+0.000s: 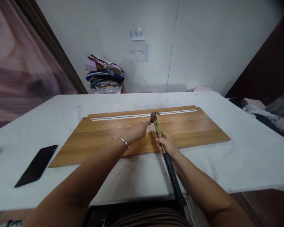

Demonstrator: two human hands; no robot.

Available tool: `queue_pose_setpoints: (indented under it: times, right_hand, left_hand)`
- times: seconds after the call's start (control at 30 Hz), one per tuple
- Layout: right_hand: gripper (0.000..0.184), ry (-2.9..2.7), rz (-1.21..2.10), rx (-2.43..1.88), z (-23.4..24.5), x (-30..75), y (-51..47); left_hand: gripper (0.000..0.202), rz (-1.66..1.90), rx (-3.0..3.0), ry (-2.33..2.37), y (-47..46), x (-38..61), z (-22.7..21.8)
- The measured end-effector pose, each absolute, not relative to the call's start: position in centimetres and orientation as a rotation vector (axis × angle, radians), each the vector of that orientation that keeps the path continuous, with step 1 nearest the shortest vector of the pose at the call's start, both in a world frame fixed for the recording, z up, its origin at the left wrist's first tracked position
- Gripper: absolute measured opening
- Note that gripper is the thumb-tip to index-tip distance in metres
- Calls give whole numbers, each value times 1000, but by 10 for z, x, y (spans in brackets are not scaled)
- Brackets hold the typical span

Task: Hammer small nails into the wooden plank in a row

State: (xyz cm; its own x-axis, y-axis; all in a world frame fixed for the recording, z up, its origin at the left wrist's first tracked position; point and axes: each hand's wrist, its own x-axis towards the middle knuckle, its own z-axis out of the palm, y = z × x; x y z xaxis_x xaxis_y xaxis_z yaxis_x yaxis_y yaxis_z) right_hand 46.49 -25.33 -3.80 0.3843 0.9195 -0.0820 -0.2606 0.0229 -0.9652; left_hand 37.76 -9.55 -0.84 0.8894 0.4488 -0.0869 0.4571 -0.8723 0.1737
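My right hand (pixel 167 143) is wrapped round the handle of a claw hammer (pixel 171 173), partway up toward the head. The black-gripped end of the handle points back toward my body. The hammer's metal head is over a wooden board (pixel 191 129), near two thin white strips with markings (pixel 120 118) along its far side. My left hand (pixel 138 130), with a bracelet at the wrist, is closed low over the board. Its fingertips are right beside the hammer head; what they pinch, if anything, is hidden. A pale patch (pixel 150 128) shows between my hands. A few small nails (pixel 111 138) lie left of my wrist.
The board lies on a white-covered table (pixel 241 148). A black phone-like slab (pixel 36 165) is on the table at left. Folded cloths (pixel 105 75) are stacked against the back wall, under paper notes (pixel 139 52). More cloth (pixel 269 113) is heaped beyond the right edge.
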Motion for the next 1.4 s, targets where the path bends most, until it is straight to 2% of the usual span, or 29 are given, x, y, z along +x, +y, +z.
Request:
queue_pose_setpoints:
  times: [0.23,0.5,0.73,1.1,1.3,1.4]
  right_hand:
    - [28,-696,1034,-1227,-36,467,-254]
    - [29,-676,1031,-1217,-35,467,-254]
    - [28,-695,1029,-1177,-39,467,-254]
    - [27,-734,1043,-1190,-43,462,-254]
    - [24,-786,1053,-1156,-40,457,-256]
    - [24,-804,1073,-1149,-42,457,-256]
  left_hand:
    - [51,-94,2882,711,-90,388,-9]
    - [40,134,2700,727,-93,391,-21]
    - [49,273,2582,778,-107,380,-25]
    - [47,552,2519,799,-121,372,-38]
    - [57,703,2527,814,-121,363,-47]
    - [52,804,2556,838,-119,347,-48]
